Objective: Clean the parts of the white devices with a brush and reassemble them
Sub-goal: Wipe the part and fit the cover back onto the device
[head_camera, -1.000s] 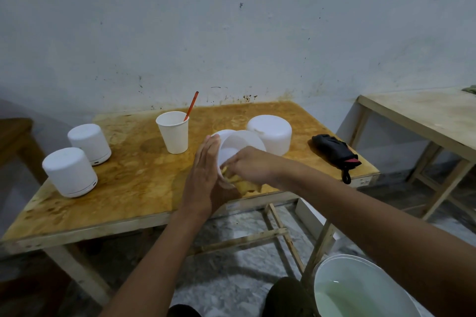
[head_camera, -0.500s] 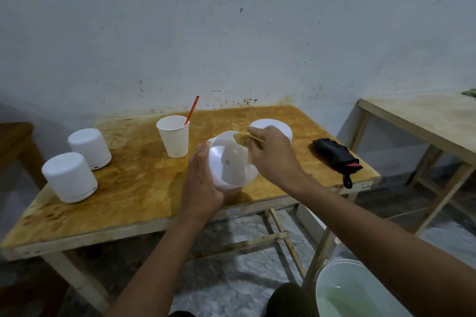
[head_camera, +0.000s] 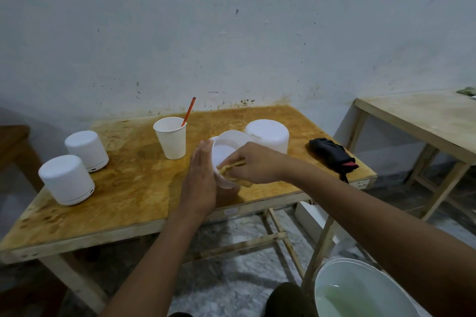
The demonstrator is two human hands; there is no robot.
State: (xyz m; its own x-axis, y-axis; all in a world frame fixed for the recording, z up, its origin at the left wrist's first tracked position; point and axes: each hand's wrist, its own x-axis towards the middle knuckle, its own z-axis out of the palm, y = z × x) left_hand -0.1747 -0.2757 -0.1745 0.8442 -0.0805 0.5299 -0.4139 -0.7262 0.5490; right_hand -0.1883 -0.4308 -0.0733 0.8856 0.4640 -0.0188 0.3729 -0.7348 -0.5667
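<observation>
Left grip first: the left hand is flat and wide, palm pressed against the outer wall of the white shell, fingers pointing away from the person, bracing rather than clasping. That shell, an open device part tipped so its hollow faces the person, sits between the two hands, low over the near part of the worktop. Half a second ago the shell was turned more upright and the cloth was up at its top rim; now the cloth has come down to the lower inner edge. I judge this to be a wiping stroke running round the inside, so the cleaning of this part is under way, not finished, and reassembly has not begun.

On the other side, the right hand is narrowed to a pinch, fingers closed on a yellow cloth or sponge that touches the shell's inner rim; whether it is cloth or sponge I cannot tell.

Well left of the left grip stand two closed white devices. Just beyond it is a paper cup holding a red-handled stick, possibly the brush. Behind the right grip stands another white part, and farther right lies a black folded item. Below the right forearm a white bucket holds greenish water.
</observation>
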